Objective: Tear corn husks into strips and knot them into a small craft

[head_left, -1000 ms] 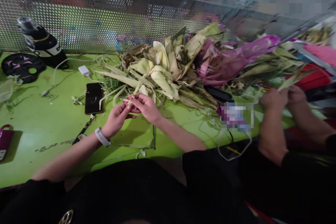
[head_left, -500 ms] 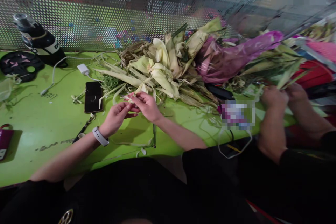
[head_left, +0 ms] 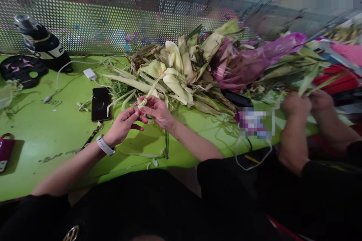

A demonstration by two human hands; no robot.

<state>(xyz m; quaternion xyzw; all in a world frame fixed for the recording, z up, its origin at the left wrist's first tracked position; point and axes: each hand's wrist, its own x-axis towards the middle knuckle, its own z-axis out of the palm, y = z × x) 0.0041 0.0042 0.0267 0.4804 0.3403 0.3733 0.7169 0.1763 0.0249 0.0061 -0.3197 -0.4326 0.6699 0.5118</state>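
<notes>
In both hands (head_left: 123,125) (head_left: 160,113), husk strip (head_left: 143,102).

Smooth bright-green tabletop (head_left: 66,133) offers passage near left; tangled pale leafy husks (head_left: 175,84) and a crumpled purple plastic bag (head_left: 237,66) block far centre and right.

- Strip (head_left: 143,102): cream, speckled
- Table (head_left: 62,131): lime green
- Husks (head_left: 175,86): cream, brown
- Bag (head_left: 240,66), 2 o'clock: purple
- Bottle (head_left: 43,41), 10 o'clock: black, white-banded
- Mesh (head_left: 98,41), 12 o'clock: grey, dotted
</notes>
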